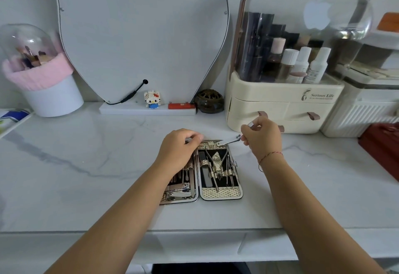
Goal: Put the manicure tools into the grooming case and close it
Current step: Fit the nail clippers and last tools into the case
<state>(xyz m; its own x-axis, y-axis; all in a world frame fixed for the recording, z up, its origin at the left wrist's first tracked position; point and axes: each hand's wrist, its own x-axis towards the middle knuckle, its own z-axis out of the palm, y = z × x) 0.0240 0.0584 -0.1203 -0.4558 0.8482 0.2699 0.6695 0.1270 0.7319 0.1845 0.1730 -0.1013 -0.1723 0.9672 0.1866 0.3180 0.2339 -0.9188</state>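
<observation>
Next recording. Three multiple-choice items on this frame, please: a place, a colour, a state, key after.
1. Where does the grooming case lie?
A. On the marble table, before the mirror
B. On the floor
C. On a chair

2. What colour is the flat item beside the block figure?
A. Green
B. Red
C. Yellow

3. What is the right hand doing?
A. Lying flat on the table
B. Shutting the case
C. Pinching a nail clipper over the case

Key: 1 A, it lies opened out on the tabletop; 2 B, it shows red on the mirror's base; 3 C, fingers grip the clipper above the case's far end.
</observation>
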